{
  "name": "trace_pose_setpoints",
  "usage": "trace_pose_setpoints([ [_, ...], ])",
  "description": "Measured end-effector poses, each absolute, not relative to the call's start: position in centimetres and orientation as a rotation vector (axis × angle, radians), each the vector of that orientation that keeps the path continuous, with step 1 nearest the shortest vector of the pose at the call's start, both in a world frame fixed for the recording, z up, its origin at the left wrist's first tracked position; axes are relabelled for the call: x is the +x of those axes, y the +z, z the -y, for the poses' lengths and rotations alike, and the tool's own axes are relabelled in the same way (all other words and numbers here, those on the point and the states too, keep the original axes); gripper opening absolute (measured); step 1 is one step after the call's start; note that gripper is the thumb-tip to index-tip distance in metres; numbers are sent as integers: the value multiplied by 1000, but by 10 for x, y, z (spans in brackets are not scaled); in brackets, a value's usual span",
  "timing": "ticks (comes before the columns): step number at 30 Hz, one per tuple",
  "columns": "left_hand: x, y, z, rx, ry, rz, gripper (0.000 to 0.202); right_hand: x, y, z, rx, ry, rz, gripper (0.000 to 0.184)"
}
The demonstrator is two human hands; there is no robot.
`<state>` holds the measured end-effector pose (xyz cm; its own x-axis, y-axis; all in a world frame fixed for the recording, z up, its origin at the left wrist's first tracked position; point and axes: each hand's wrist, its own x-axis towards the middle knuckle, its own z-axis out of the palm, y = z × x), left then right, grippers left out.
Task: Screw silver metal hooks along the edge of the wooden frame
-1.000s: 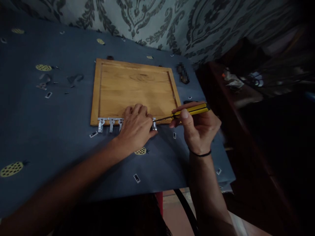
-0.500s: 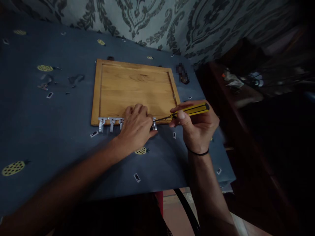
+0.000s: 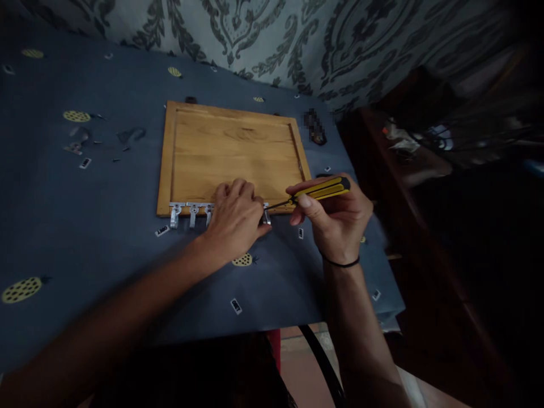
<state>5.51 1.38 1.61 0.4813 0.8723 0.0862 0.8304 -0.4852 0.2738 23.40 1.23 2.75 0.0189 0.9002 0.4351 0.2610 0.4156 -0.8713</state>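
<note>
A framed wooden board (image 3: pixel 229 156) lies flat on the table. Along its near edge runs a silver metal hook rail (image 3: pixel 182 205), with several hooks hanging over the side. My left hand (image 3: pixel 236 221) is closed over the rail's right part, fingers bent on the board and thumb beside the last hook; it hides the middle hooks. In my right hand (image 3: pixel 342 224) is a yellow and black screwdriver (image 3: pixel 325 188), gripped by its handle. Its shaft points left, and the tip meets the rail's right end by my left fingers; any screw there is hidden.
Loose screws (image 3: pixel 116 160) and dark curved pieces (image 3: pixel 131 135) lie on the blue pineapple-print tablecloth (image 3: pixel 106 226) at left. A blurred dark object (image 3: pixel 314 126) sits beyond the board's right corner. Patterned curtain (image 3: pixel 263 39) borders the back; a dark wooden piece of furniture (image 3: pixel 393 158) stands at right.
My right hand and the screwdriver have shifted slightly left, with the handle a little lower. The left hand, rail and board stay in place.
</note>
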Motion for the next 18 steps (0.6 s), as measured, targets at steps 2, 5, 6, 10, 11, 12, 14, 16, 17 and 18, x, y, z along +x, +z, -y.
trace_pose_setpoints([
  [2,55,17,-14,2530,301,-1468,33,232,27,-12,-1082,696,1499,37],
  [5,55,18,-13,2531,286,-1457,33,234,25,-11,-1061,727,1503,36],
  [6,55,18,-14,2534,293,-1454,32,236,25,-11,-1057,744,1511,36],
  [10,54,15,-14,2555,346,-1455,29,241,24,-10,-1101,756,1544,40],
  [11,54,14,-14,2558,348,-1459,29,241,23,-10,-1119,736,1549,39],
  [12,54,13,-14,2559,346,-1461,29,240,22,-11,-1136,705,1551,36],
  [14,55,13,-13,2558,346,-1465,30,238,18,-12,-1171,605,1543,34],
  [16,55,13,-13,2560,349,-1464,30,235,12,-13,-1194,494,1526,34],
  [17,55,14,-13,2559,345,-1466,30,234,10,-13,-1199,452,1518,35],
  [18,55,15,-13,2555,333,-1469,31,234,7,-14,-1201,421,1514,35],
])
